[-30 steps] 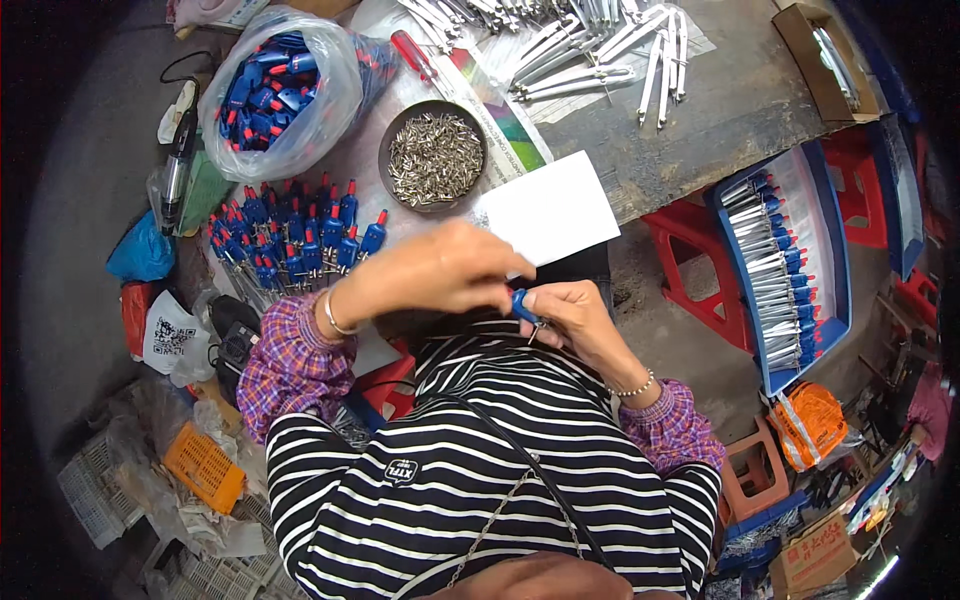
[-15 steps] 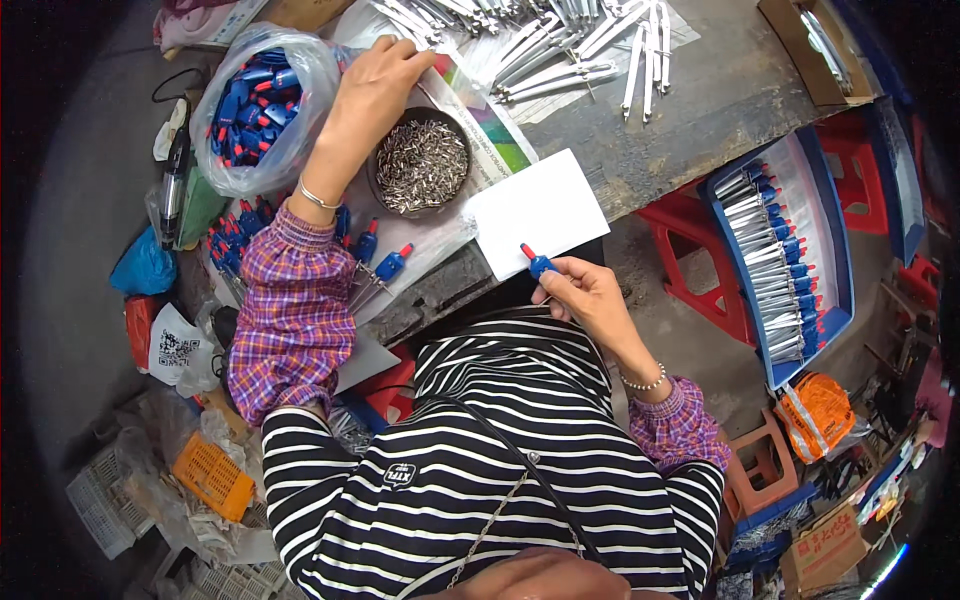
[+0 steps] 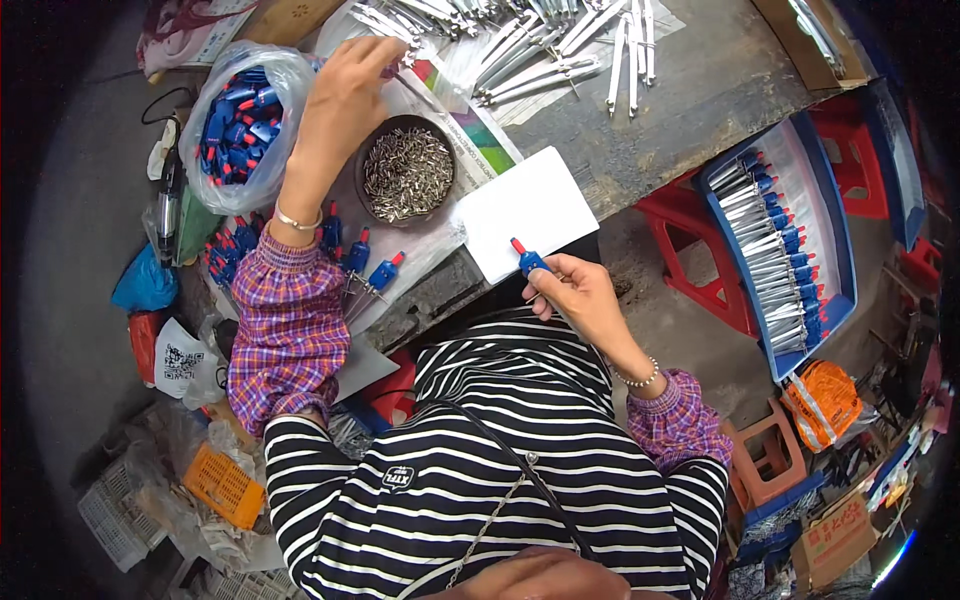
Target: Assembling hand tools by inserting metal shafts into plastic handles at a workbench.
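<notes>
My right hand [image 3: 580, 295] is closed on a small blue plastic piece with a red tip [image 3: 532, 262], held between thumb and fingers above the lower edge of a white paper pad [image 3: 525, 210]. My left hand [image 3: 345, 100] reaches over the bench, past a dark round bowl of small metal pins [image 3: 408, 175]. Its fingertips are pinched together near a pile of silver metal strips [image 3: 520, 65]; what they hold, if anything, is hard to make out. Beside my left wrist stands a clear plastic bag of blue and red pieces [image 3: 240, 125]. Blue pieces with metal rods [image 3: 378, 275] lie by my left sleeve.
To the right, a blue tray [image 3: 780, 250] with rows of blue-and-silver pieces rests on red stools [image 3: 690, 260]. An open cardboard box [image 3: 815, 45] stands at the far right of the bench [image 3: 690, 110]. An orange basket [image 3: 225, 485] lies among plastic bags at lower left.
My left hand has drawn slightly left and its fingers now pinch near the strips. My right hand still holds the blue piece, shifted slightly left. The whole view has shifted a little.
</notes>
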Available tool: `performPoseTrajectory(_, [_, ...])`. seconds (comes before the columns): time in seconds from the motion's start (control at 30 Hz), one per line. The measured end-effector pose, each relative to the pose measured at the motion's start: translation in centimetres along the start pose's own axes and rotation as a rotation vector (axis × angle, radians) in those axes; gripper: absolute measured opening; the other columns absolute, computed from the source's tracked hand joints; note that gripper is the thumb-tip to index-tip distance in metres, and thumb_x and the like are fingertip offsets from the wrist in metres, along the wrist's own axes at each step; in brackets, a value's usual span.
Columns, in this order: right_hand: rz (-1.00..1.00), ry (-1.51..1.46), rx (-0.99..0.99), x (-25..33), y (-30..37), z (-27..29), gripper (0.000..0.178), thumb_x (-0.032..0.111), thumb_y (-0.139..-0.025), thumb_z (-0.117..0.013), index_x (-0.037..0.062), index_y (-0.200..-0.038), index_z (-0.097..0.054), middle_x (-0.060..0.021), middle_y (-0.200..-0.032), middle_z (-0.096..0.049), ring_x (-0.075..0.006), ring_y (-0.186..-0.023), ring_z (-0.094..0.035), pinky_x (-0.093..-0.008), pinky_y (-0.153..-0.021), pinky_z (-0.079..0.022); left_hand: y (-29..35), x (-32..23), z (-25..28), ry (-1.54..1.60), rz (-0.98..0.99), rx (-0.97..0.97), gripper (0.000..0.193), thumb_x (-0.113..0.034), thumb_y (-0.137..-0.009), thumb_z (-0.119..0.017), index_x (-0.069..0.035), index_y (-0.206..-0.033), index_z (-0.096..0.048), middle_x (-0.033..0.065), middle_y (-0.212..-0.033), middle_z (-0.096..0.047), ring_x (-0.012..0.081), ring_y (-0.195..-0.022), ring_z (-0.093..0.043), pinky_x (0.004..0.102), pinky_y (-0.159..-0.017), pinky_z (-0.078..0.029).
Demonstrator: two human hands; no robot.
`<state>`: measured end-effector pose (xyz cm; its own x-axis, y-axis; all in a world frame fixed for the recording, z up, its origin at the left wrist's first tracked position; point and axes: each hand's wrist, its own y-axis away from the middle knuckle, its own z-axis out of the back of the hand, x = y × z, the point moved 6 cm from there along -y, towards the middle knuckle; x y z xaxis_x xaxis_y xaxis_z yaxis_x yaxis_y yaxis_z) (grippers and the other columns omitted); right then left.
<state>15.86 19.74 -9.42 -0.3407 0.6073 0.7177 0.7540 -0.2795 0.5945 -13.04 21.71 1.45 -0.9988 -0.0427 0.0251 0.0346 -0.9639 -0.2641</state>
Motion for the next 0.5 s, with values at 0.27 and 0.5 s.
performPoseTrajectory(0.27, [0.048, 0.005, -0.027, -0.5, -0.4, 0.1, 0.020, 0.015, -0.090, -0.058, -0.0049, -0.095, -0.061, -0.0082, -0.074, -0.064, -0.0097, -0.059, -0.060, -0.0216, -0.052, -0.050, 4.1, -8.1, 2.7, 1.456, 0.329, 0.021, 0.026, 0.012, -0.077, -0.054, 0.002, -0.101, -0.052, 0.0149, -0.096, -0.061, 0.0227, -0.096, -0.062, 0.0311, -0.085, -0.050])
performPoseTrajectory(0.5, [0.018, -0.020, -0.042, -0.4, -0.5, -0.1, 0.022, 0.015, -0.088, -0.060, -0.0060, -0.086, -0.064, -0.0077, -0.064, -0.064, -0.0097, -0.051, -0.060, -0.0220, -0.045, -0.049, 7.2, -12.2, 1.1, 1.281, 0.178, 0.142, 0.024, 0.016, -0.075, -0.052, 0.002, -0.095, -0.051, 0.0189, -0.101, -0.057, 0.0245, -0.094, -0.058, 0.0339, -0.084, -0.046])
